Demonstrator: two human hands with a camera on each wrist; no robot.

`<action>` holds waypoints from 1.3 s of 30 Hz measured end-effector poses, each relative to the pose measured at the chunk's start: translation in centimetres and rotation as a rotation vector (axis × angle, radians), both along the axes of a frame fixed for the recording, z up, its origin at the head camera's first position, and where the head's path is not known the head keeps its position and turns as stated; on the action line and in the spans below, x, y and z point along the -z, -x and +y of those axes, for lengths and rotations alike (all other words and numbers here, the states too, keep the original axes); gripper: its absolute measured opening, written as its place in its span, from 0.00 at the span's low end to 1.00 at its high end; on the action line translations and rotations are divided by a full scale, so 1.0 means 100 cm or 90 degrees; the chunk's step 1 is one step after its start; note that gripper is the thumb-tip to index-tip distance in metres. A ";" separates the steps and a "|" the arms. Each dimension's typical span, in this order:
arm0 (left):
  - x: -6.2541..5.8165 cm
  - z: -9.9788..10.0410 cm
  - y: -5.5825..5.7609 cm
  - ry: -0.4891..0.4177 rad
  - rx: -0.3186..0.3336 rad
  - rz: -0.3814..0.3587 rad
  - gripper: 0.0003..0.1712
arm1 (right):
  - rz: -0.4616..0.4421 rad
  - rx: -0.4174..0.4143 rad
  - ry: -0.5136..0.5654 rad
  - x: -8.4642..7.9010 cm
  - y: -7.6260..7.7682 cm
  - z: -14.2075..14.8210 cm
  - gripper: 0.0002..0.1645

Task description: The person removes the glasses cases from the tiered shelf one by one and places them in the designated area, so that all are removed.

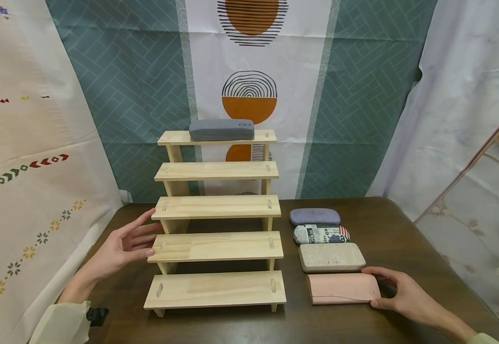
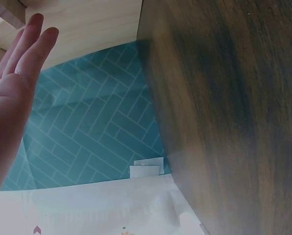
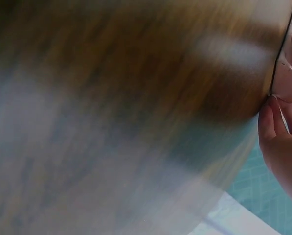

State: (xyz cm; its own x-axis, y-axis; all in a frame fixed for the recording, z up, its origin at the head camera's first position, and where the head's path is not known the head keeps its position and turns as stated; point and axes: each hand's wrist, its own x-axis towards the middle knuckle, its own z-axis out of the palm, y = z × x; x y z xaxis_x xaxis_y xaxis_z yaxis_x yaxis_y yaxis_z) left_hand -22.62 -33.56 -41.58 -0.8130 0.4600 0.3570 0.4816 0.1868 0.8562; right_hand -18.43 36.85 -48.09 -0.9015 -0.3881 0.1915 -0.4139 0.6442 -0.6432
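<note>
A light wooden five-tier display stand [image 1: 217,206] stands upright on the table, with a grey glasses case [image 1: 221,130] on its top step. At the stand's left side is my left hand [image 1: 122,246], fingers extended, fingertips and thumb right at the ends of two steps. My right hand [image 1: 408,296] holds the right end of a pink glasses case [image 1: 341,288] between thumb and fingers. That case lies nearest me in a column to the right of the stand. In the right wrist view, the fingers [image 3: 267,120] meet the case's end.
Behind the pink case lie a cream glasses case [image 1: 332,257], a printed one with lettering [image 1: 321,234] and a purple one [image 1: 314,216]. The dark wooden table [image 1: 318,325] ends at patterned cloths: a teal one [image 1: 361,95] at the back, pale ones at both sides.
</note>
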 end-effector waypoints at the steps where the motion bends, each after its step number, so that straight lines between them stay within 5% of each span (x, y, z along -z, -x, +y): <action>1: 0.000 0.000 0.000 0.000 0.000 0.001 0.55 | 0.003 -0.001 0.001 0.000 0.000 0.000 0.39; 31: 0.000 -0.001 0.000 -0.011 0.008 0.006 0.55 | -0.017 0.018 -0.021 -0.005 0.000 -0.001 0.40; 35: -0.001 -0.001 0.000 -0.010 0.010 0.005 0.55 | 0.024 0.023 -0.017 -0.017 0.003 -0.001 0.40; 39: 0.000 -0.001 0.000 -0.004 0.008 0.007 0.55 | 0.101 0.006 -0.012 -0.048 0.012 -0.006 0.37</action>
